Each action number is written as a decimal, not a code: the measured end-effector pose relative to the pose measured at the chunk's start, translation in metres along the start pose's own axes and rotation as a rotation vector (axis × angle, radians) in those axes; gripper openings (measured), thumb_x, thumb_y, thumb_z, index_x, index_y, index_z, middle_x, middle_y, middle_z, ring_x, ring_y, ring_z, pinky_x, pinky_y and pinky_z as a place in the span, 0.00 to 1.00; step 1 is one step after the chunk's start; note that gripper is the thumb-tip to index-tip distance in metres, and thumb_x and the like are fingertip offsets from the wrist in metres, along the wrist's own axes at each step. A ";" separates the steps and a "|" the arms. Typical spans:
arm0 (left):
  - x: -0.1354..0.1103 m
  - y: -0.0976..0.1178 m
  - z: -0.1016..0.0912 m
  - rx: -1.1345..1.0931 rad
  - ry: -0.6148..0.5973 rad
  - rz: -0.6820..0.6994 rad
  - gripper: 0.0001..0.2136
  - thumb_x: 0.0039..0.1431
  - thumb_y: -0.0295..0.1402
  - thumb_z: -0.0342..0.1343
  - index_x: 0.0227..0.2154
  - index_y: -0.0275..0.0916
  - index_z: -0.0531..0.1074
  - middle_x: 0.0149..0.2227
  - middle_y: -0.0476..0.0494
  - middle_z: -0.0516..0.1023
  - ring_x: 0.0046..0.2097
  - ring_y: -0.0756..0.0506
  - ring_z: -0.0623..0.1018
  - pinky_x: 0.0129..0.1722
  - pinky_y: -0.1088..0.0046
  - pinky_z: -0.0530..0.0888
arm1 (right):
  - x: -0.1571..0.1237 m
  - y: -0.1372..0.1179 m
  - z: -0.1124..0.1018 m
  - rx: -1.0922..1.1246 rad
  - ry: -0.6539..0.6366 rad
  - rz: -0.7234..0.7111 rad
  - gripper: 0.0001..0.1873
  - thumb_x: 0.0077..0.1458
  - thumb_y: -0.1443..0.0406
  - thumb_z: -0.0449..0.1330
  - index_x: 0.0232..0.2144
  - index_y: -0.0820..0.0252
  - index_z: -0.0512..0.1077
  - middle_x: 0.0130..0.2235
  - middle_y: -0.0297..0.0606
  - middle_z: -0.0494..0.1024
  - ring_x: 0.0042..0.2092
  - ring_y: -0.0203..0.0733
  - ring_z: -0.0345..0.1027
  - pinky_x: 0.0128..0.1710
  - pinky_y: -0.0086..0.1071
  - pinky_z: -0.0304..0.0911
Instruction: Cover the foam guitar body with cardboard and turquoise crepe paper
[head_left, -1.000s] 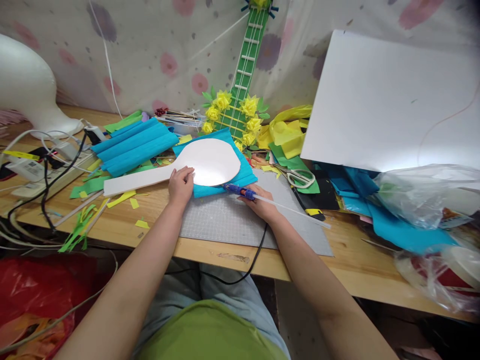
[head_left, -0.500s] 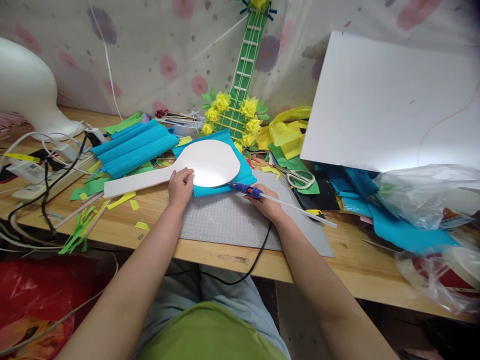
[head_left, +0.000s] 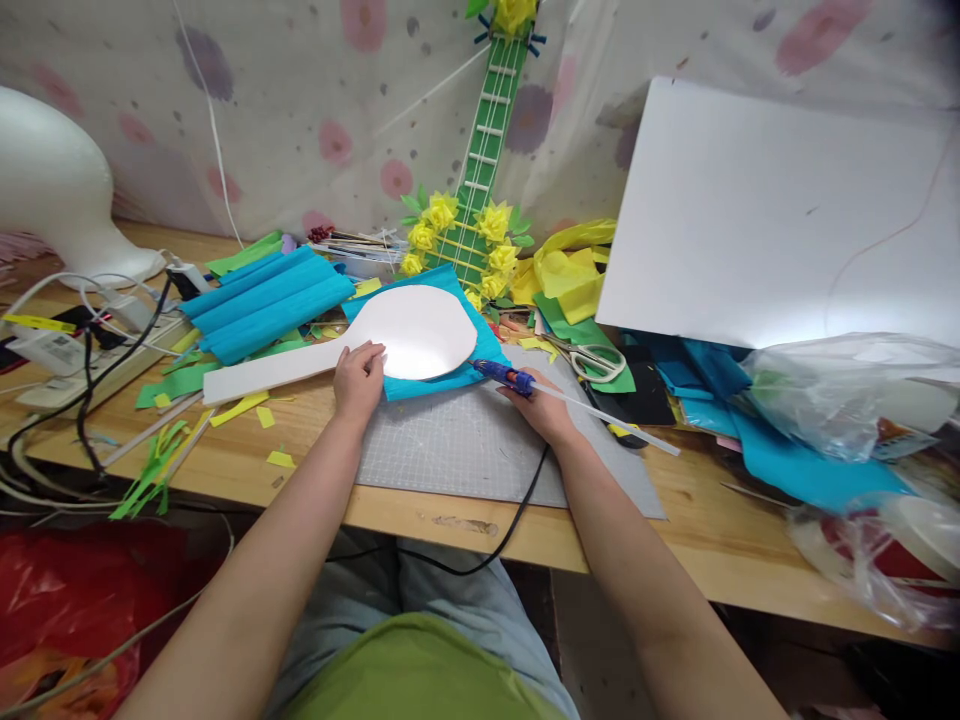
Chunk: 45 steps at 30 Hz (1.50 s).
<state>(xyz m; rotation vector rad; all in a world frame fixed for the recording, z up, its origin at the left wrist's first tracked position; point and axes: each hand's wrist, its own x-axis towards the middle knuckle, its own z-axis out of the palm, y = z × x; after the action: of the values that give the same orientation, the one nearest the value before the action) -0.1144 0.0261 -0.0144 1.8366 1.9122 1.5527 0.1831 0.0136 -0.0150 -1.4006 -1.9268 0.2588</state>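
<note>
A white guitar-shaped foam cutout lies on a sheet of blue crepe paper, its neck pointing left. My left hand is closed at the joint of neck and body, fingers resting on the cutout. Held in my right hand is a blue hot glue gun, with a long translucent glue stick jutting from its back. The gun's nozzle is close to the cutout's lower right edge, over the blue paper. Beneath them is a grey cutting mat.
A green paper guitar with yellow flowers leans at the back. Folded blue crepe paper and a power strip lie left. Scissors, a white board and plastic bags are right. The gun's black cord hangs over the table edge.
The glue gun has shifted a little to the right, its nozzle now farther out from the cutout's edge. My left hand stays in place on the cutout. The view has tilted slightly.
</note>
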 end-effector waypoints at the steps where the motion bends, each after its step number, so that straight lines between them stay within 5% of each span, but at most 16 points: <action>1: 0.000 0.000 0.000 -0.002 0.001 0.000 0.11 0.53 0.27 0.47 0.32 0.42 0.75 0.42 0.47 0.79 0.50 0.46 0.75 0.60 0.59 0.58 | 0.001 0.001 0.001 0.015 0.013 0.018 0.17 0.49 0.51 0.58 0.36 0.56 0.71 0.37 0.38 0.76 0.38 0.46 0.69 0.36 0.36 0.63; 9: 0.001 0.000 0.001 0.011 0.004 0.006 0.12 0.53 0.27 0.46 0.32 0.42 0.75 0.41 0.47 0.79 0.50 0.46 0.74 0.60 0.59 0.59 | 0.011 0.013 0.009 -0.024 0.057 0.280 0.21 0.45 0.45 0.57 0.22 0.56 0.72 0.19 0.35 0.71 0.25 0.45 0.68 0.23 0.33 0.59; 20: 0.001 -0.001 0.000 0.019 -0.002 0.007 0.11 0.53 0.27 0.47 0.32 0.40 0.76 0.42 0.45 0.79 0.50 0.45 0.74 0.60 0.61 0.58 | 0.015 0.003 0.010 -0.131 -0.050 0.360 0.23 0.49 0.45 0.55 0.28 0.58 0.73 0.26 0.40 0.75 0.31 0.49 0.71 0.28 0.35 0.61; 28: 0.001 -0.001 0.000 0.029 -0.001 -0.002 0.11 0.54 0.27 0.48 0.32 0.40 0.75 0.42 0.46 0.79 0.50 0.46 0.75 0.60 0.61 0.58 | 0.008 0.001 0.006 -0.106 -0.040 0.257 0.22 0.51 0.48 0.56 0.41 0.55 0.73 0.32 0.40 0.78 0.38 0.51 0.72 0.32 0.35 0.62; 45: 0.001 -0.003 0.000 0.020 0.006 -0.009 0.11 0.53 0.26 0.47 0.32 0.41 0.75 0.42 0.47 0.79 0.50 0.46 0.74 0.60 0.61 0.58 | 0.000 -0.003 0.005 0.024 -0.058 0.090 0.18 0.50 0.50 0.57 0.38 0.55 0.72 0.39 0.39 0.76 0.39 0.48 0.70 0.37 0.38 0.64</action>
<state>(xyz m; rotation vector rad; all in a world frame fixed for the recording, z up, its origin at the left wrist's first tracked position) -0.1163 0.0277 -0.0159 1.8310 1.9427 1.5436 0.1779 0.0140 -0.0169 -1.4802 -1.9036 0.3675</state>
